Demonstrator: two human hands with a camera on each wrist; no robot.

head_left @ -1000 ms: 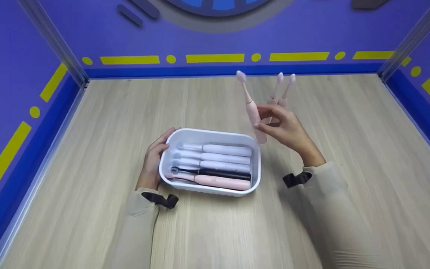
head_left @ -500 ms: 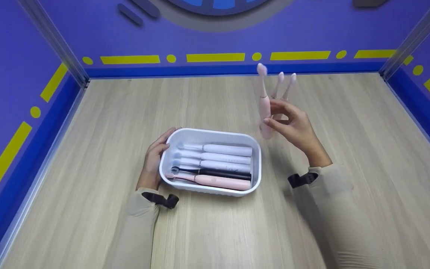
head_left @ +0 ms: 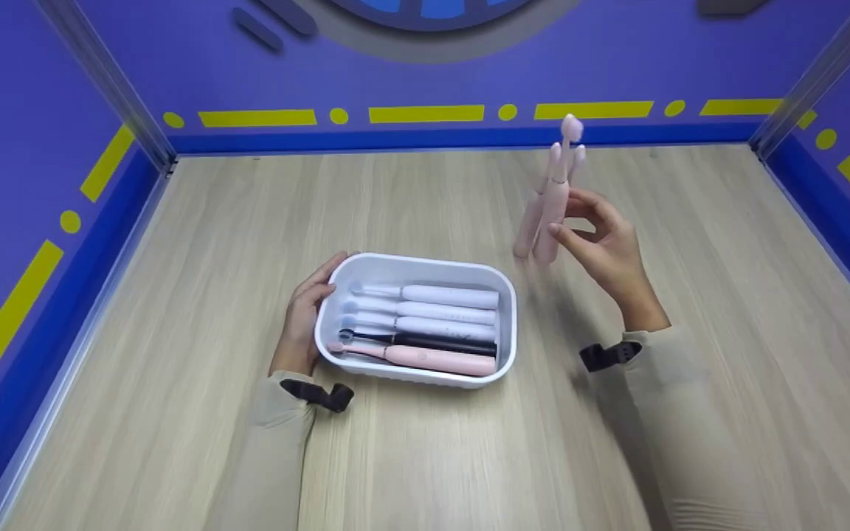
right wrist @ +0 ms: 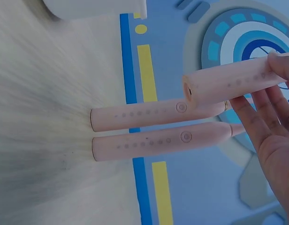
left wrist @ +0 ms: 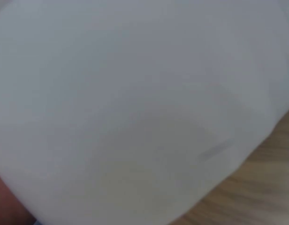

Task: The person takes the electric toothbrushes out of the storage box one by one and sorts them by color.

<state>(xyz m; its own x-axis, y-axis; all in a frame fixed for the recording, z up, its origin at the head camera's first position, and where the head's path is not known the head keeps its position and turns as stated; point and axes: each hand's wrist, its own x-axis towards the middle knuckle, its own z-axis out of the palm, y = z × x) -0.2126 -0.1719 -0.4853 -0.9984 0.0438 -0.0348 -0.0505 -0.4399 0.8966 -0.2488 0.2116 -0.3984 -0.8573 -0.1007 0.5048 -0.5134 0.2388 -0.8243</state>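
Observation:
My right hand (head_left: 609, 243) pinches the handle of a pink electric toothbrush (head_left: 552, 210) between thumb and fingers, brush head up. In the right wrist view, that toothbrush's base (right wrist: 189, 91) is raised off the table. Two more pink electric toothbrushes stand upright on the table, one (right wrist: 135, 115) beside the other (right wrist: 154, 143); in the head view the held one partly hides them. My left hand (head_left: 303, 317) holds the left end of a white plastic box (head_left: 510, 324). White electric toothbrushes (head_left: 447, 313), a black one (head_left: 443, 344) and a pink one (head_left: 440, 360) lie inside it.
The light wooden table (head_left: 233, 221) is bordered by purple walls (head_left: 425, 81) with yellow stripes at the back and both sides. Black straps with small mounts sit on both wrists. The box's white side (left wrist: 135, 93) nearly fills the left wrist view.
My right hand has carried the pink toothbrush to the right, from beside the box's right end to in front of the two standing ones, turning it more upright. Left hand and box stay put.

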